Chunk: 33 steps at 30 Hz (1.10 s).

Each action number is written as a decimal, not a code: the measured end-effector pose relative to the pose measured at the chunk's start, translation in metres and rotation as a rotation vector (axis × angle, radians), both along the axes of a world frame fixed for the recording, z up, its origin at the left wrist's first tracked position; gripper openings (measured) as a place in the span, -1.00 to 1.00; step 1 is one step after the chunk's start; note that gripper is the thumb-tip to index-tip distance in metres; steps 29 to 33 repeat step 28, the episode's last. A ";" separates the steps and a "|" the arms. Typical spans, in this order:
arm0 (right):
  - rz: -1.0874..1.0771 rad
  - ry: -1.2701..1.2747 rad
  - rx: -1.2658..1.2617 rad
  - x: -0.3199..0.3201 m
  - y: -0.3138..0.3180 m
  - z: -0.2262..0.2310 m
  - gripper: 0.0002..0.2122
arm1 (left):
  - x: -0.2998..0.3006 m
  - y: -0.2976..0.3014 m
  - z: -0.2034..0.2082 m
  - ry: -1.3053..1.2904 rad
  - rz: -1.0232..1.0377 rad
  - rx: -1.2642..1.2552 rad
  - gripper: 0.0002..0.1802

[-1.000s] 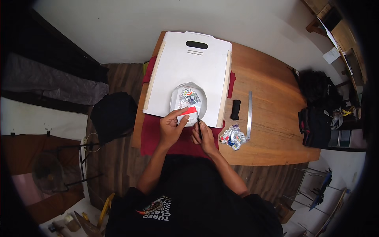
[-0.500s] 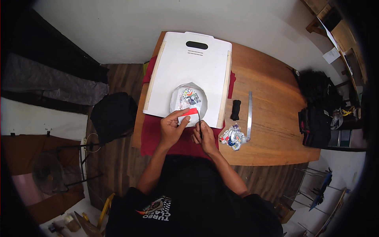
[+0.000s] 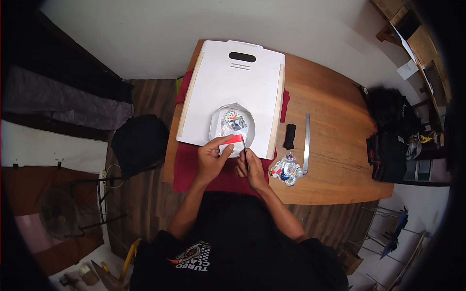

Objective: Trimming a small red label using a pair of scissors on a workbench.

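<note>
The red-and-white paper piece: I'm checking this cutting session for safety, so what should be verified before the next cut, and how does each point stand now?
1. Left hand grips the red-and-white paper piece: ok.
2. Right hand holds the thin dark cutting tool at the paper's edge: ok.
3. Left fingers clear of the tool's tip: cannot tell.
4. White cutting board lies flat under the work: ok.
5. Steel ruler lies beside the board, not guiding the cut: not ok.
6. Pile of colourful paper scraps away from the hands: ok.

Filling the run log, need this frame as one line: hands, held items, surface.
left hand: holds red-white slip | right hand: holds thin dark tool at slip | under: printed sheet on white board, red cloth
</note>
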State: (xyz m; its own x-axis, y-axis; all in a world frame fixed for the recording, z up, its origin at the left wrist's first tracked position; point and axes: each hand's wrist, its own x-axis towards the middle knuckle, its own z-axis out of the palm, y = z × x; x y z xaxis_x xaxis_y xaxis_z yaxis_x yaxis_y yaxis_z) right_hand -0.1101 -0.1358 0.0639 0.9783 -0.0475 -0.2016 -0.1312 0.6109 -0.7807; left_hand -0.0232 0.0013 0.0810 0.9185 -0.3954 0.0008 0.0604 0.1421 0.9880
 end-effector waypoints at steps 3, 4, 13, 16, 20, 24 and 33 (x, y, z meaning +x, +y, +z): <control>-0.016 -0.006 -0.004 0.001 0.001 -0.002 -0.67 | 0.000 0.000 0.003 0.027 -0.001 -0.018 -0.65; -0.031 -0.012 0.009 0.003 0.000 -0.002 -0.67 | 0.001 0.000 0.003 0.026 -0.001 -0.018 -0.65; -0.112 -0.005 -0.039 0.014 -0.006 -0.012 -0.66 | 0.005 -0.001 -0.005 0.070 -0.004 -0.040 -0.65; -0.219 0.005 -0.160 0.010 -0.007 -0.019 -0.65 | 0.002 0.003 -0.024 0.029 0.000 0.032 -0.69; -0.217 0.026 -0.291 -0.005 -0.016 -0.025 -0.62 | -0.011 -0.001 -0.023 0.064 -0.021 -0.007 -0.80; -0.238 0.003 -0.101 -0.020 -0.017 -0.021 -0.65 | -0.024 0.001 -0.038 0.069 -0.081 0.012 -0.86; -0.298 0.119 -0.350 -0.033 -0.007 -0.016 -0.69 | -0.036 0.002 -0.048 0.103 -0.214 0.021 -0.83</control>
